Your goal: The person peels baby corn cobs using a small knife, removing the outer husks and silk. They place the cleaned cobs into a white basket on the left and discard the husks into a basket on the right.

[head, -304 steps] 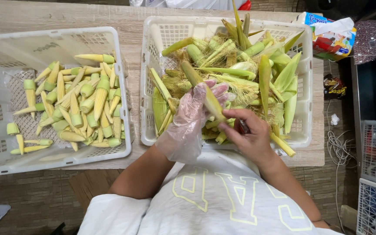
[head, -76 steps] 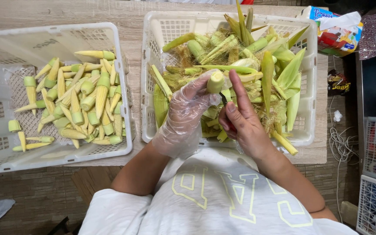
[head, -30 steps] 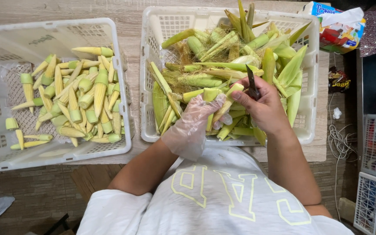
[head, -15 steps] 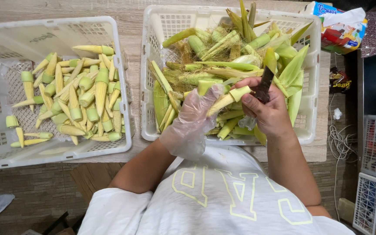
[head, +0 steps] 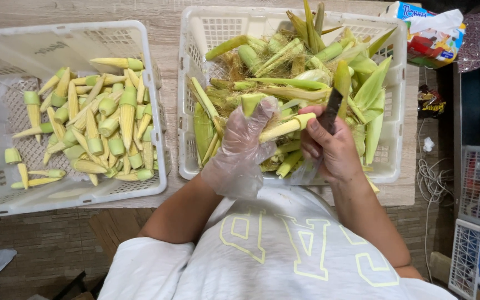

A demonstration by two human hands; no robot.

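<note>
Two white plastic baskets sit side by side on the wooden counter (head: 168, 30). Left hand (head: 245, 141), in a clear plastic glove, is at frame centre, fingers curled tight around a baby corn ear (head: 284, 128) that points toward the right, pale yellow tip sticking out past the glove. Right hand (head: 331, 147) is bare, just beside it, closed in a fist on a dark knife (head: 331, 108) whose blade angles up; blade tip is near the ear's cut end (contact not clear from this view). Both hands hover over the right basket (head: 195, 161), which is piled with green husks (head: 362, 94), silk and unpeeled ears. Left basket (head: 151, 111), at frame left, holds peeled baby corn pieces (head: 104, 128) heaped toward its right side. Upper right corner: a colourful snack bag (head: 426, 28) on the counter edge. Lower frame: person's white shirt (head: 284, 255).
</note>
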